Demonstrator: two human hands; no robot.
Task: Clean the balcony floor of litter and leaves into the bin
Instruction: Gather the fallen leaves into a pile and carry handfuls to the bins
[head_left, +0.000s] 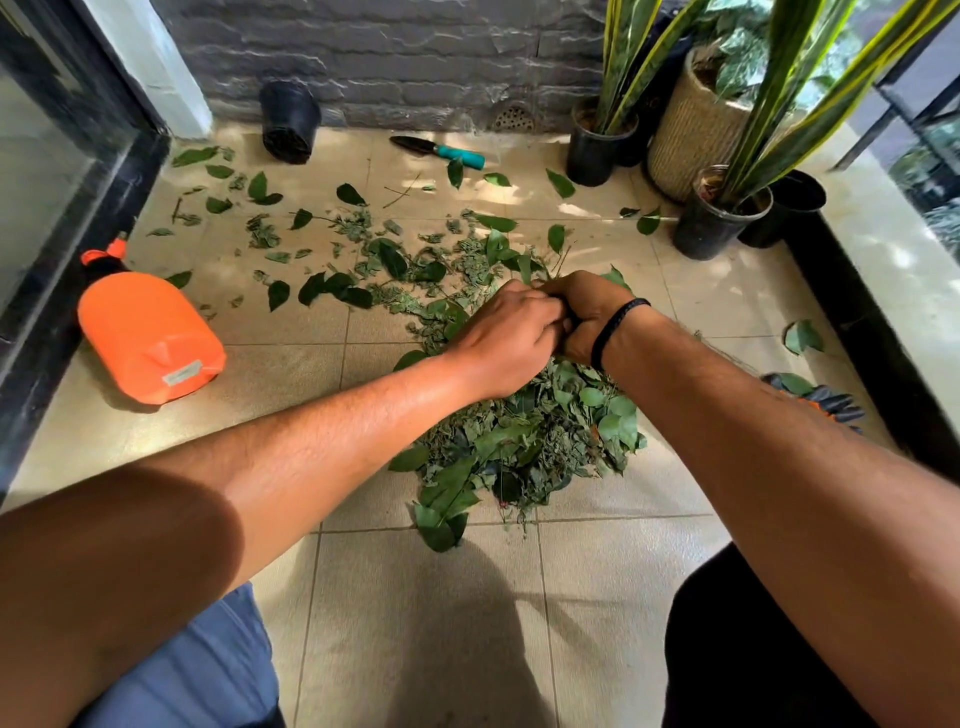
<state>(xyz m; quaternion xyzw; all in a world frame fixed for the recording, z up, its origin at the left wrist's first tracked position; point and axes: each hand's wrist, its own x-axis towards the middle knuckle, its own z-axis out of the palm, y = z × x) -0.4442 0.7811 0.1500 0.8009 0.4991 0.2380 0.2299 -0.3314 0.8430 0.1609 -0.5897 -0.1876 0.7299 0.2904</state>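
— Green leaves: where do we locate them?

— We find the leaf pile (524, 436) on the tiled floor (415, 597), directly beneath our two hands. Loose leaves (322, 249) are scattered beyond the pile, toward the brick wall (395, 57).

— State of the hands?

— Our left hand (506, 340) and right hand (584, 312) meet above the far edge of the pile, fingers curled and touching. Something dark sits between them; we cannot tell what it is or which hand grips it.

— Other items, referenced to the pile?

— Left of it, an orange spray bottle (148, 335) lies on its side. Beyond it, a trowel (441, 150) and a tipped black pot (288, 122) lie near the wall. Beyond it to the right stand the potted plants (722, 208).
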